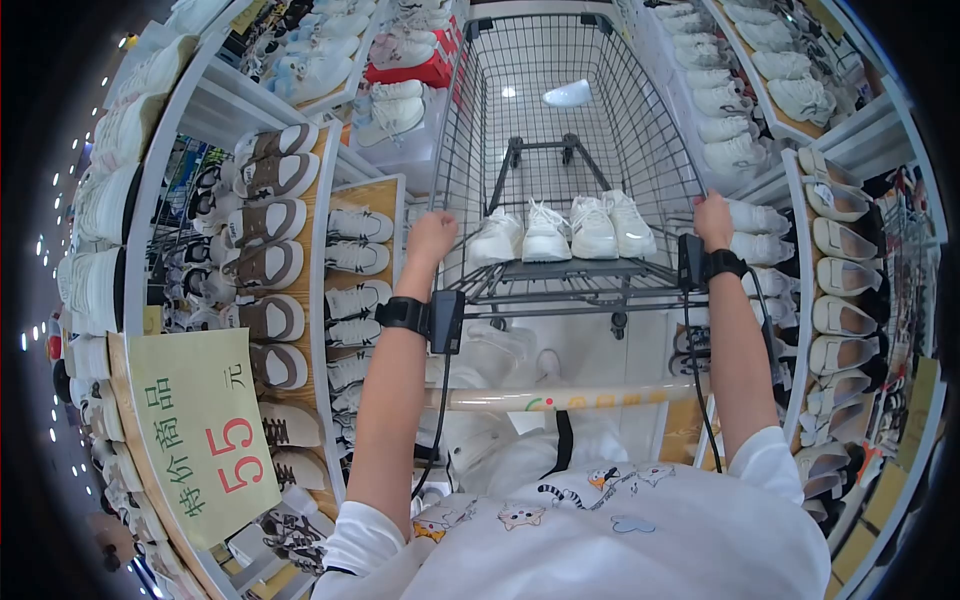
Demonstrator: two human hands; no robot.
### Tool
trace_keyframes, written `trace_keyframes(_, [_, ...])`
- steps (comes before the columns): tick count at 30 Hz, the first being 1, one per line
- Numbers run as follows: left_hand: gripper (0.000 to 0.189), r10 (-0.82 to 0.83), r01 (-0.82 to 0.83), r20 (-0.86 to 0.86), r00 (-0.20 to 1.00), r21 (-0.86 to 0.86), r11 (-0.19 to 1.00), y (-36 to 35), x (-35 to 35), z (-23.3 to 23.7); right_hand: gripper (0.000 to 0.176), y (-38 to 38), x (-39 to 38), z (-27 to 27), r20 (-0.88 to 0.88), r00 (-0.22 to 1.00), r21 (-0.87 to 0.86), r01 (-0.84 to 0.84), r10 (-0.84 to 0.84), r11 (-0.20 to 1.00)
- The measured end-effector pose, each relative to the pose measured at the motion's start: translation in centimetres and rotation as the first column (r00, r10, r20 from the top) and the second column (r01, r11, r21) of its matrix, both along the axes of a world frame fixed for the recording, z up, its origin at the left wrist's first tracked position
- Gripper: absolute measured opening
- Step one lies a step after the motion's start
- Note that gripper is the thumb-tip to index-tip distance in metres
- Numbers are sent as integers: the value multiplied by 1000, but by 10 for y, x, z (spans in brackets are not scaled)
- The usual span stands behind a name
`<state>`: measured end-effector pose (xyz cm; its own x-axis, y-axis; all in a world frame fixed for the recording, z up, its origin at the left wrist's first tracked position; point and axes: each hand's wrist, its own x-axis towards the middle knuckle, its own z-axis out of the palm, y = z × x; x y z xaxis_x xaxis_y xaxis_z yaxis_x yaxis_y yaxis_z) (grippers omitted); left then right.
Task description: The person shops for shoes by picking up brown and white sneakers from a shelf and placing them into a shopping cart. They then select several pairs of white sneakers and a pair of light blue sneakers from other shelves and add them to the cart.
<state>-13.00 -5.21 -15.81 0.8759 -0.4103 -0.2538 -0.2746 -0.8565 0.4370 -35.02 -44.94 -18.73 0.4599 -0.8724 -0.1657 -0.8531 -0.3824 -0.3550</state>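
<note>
Several white sneakers (546,232) stand side by side on the near end of a wire shopping cart (560,295). Farther in, one small white item (568,94) lies on the mesh. My left hand (432,236) is closed at the cart's left side rim, and my right hand (713,220) is closed at the right side rim. Both wrists wear black straps with small boxes and cables. The cart's push bar (570,399) crosses below my forearms, close to my body.
Shoe shelves flank the cart, with brown-and-white shoes (270,255) on the left and pale flat shoes (842,277) on the right. A yellow price sign (205,435) hangs at lower left. Red boxes (410,72) stand beyond the left side.
</note>
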Motion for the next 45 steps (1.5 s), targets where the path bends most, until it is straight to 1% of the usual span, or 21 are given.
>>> trace_keyframes(1, [25,-4,4,9,1000,0,1000,-1,3,-2,25,0,1,3,4,1000,-24,-18,19,1000])
trace_keyframes(3, [25,-9,9,17,1000,-3,1000,-2,8,-5,28,-1,3,5,-23,1000,-11,-22,21,1000])
trace_keyframes(5, [23,-28,28,55,998,-4,1000,-1,9,-8,29,-1,4,6,-20,1000,14,12,-12,1000])
trace_keyframes(8, [23,-17,16,53,998,10,1000,-3,8,-7,28,-6,4,0,-7,1000,-16,1,-1,1000])
trace_keyframes(12, [23,8,-8,38,999,24,1000,-9,4,-2,27,-5,5,6,-7,1000,15,6,-6,1000])
trace_keyframes(14, [23,33,-34,48,998,22,999,-6,6,-6,25,-1,4,9,-5,1000,-9,-6,6,1000])
trace_keyframes(15, [23,17,-18,44,999,24,1000,-6,7,-5,25,3,3,12,-8,1000,-8,10,-10,1000])
trace_keyframes(17, [24,-17,16,25,1000,30,999,-4,8,-3,23,11,4,21,-25,999,-86,-31,29,996])
trace_keyframes(19, [24,-35,34,36,999,29,999,-4,8,-3,22,12,5,23,-45,999,-93,-2,-2,996])
trace_keyframes(22, [24,-23,21,54,998,31,999,0,4,0,23,14,4,21,-24,1000,-65,0,-2,998])
trace_keyframes(24, [24,-24,24,37,999,5,1000,1,0,1,23,13,1,19,-17,999,-133,-42,41,990])
trace_keyframes(25, [24,-33,33,33,999,-2,999,1,0,-1,23,13,0,18,-21,999,-139,-33,31,990])
trace_keyframes(27, [24,-46,45,80,996,18,999,3,-1,-3,22,13,-1,17,-63,997,-181,-65,55,981])
trace_keyframes(31, [23,-62,61,100,993,14,998,8,-2,-6,22,15,-1,18,-40,998,-178,-61,54,982])
trace_keyframes(34, [24,-74,76,88,993,-13,997,9,0,-6,22,18,0,18,-55,998,-189,-41,31,981])
trace_keyframes(36, [24,-62,63,83,995,-13,998,9,-1,-7,22,15,0,15,-70,997,-186,-58,45,981])
trace_keyframes(38, [24,-47,48,90,995,-9,999,9,0,-4,23,14,3,12,-72,995,-181,-74,62,981])
trace_keyframes(40, [24,-46,47,87,995,-4,999,9,-1,-4,24,16,3,18,-49,998,-149,-54,48,987])
trace_keyframes(44, [23,-39,36,79,996,33,999,7,-2,-2,24,13,3,12,-60,996,-175,-71,61,982])
trace_keyframes(45, [23,-41,38,82,996,29,999,6,0,-3,24,10,4,10,-33,998,-153,-50,45,987])
